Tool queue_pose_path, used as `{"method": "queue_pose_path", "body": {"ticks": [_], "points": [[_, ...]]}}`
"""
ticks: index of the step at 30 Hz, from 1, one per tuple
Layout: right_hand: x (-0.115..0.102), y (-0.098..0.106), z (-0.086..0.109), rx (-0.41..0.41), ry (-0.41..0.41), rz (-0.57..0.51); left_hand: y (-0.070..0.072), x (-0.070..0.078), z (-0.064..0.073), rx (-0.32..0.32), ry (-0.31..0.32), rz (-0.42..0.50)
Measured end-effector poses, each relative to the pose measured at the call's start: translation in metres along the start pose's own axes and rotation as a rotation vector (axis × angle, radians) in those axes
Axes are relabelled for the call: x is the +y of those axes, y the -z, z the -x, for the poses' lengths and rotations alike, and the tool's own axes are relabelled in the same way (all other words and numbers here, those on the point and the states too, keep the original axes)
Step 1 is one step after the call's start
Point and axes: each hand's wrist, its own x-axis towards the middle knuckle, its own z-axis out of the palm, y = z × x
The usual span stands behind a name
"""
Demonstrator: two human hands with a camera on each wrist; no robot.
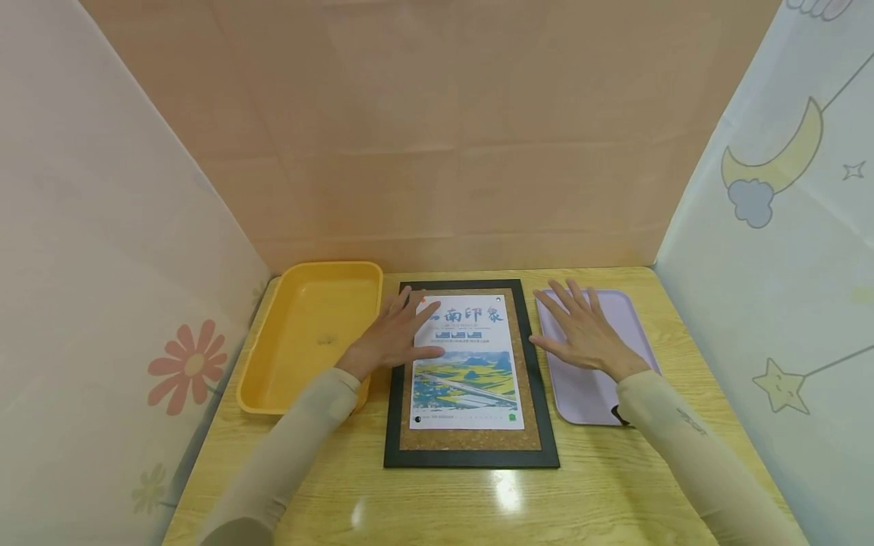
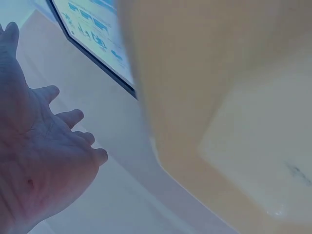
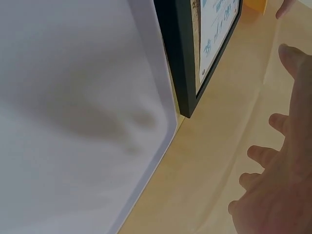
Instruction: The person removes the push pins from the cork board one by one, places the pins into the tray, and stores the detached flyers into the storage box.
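Note:
A cork board [image 1: 464, 440] in a black frame [image 1: 471, 459] lies flat on the table, with a printed poster [image 1: 464, 379] on it. Small round pins sit at the poster's corners, among them a black pin [image 1: 418, 418] at the lower left and a green pin [image 1: 512, 417] at the lower right. My left hand [image 1: 392, 335], fingers spread, hovers over the board's left edge and covers part of the poster's title. Spread in the same way, my right hand [image 1: 586, 335] is above the lilac tray [image 1: 573, 398]. Both hands hold nothing.
A deep yellow tray [image 1: 307, 334] stands left of the board, partly behind the left forearm. Printed cloth walls [image 1: 765, 303] close in both sides, and a plain tan cloth [image 1: 451, 152] hangs at the back. The wooden table [image 1: 437, 508] reaches toward me.

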Motion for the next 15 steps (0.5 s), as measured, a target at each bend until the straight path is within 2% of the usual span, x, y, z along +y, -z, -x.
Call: {"method": "queue_pose_path", "body": {"ticks": [10,15], "points": [[-0.004,-0.004,-0.015,-0.019,0.011,-0.059,-0.015,0.018,-0.033,-0.099,0.0,-0.091],[-0.008,-0.007,-0.021,-0.007,0.018,-0.075,-0.02,0.027,-0.045,-0.119,0.019,-0.073]]}}
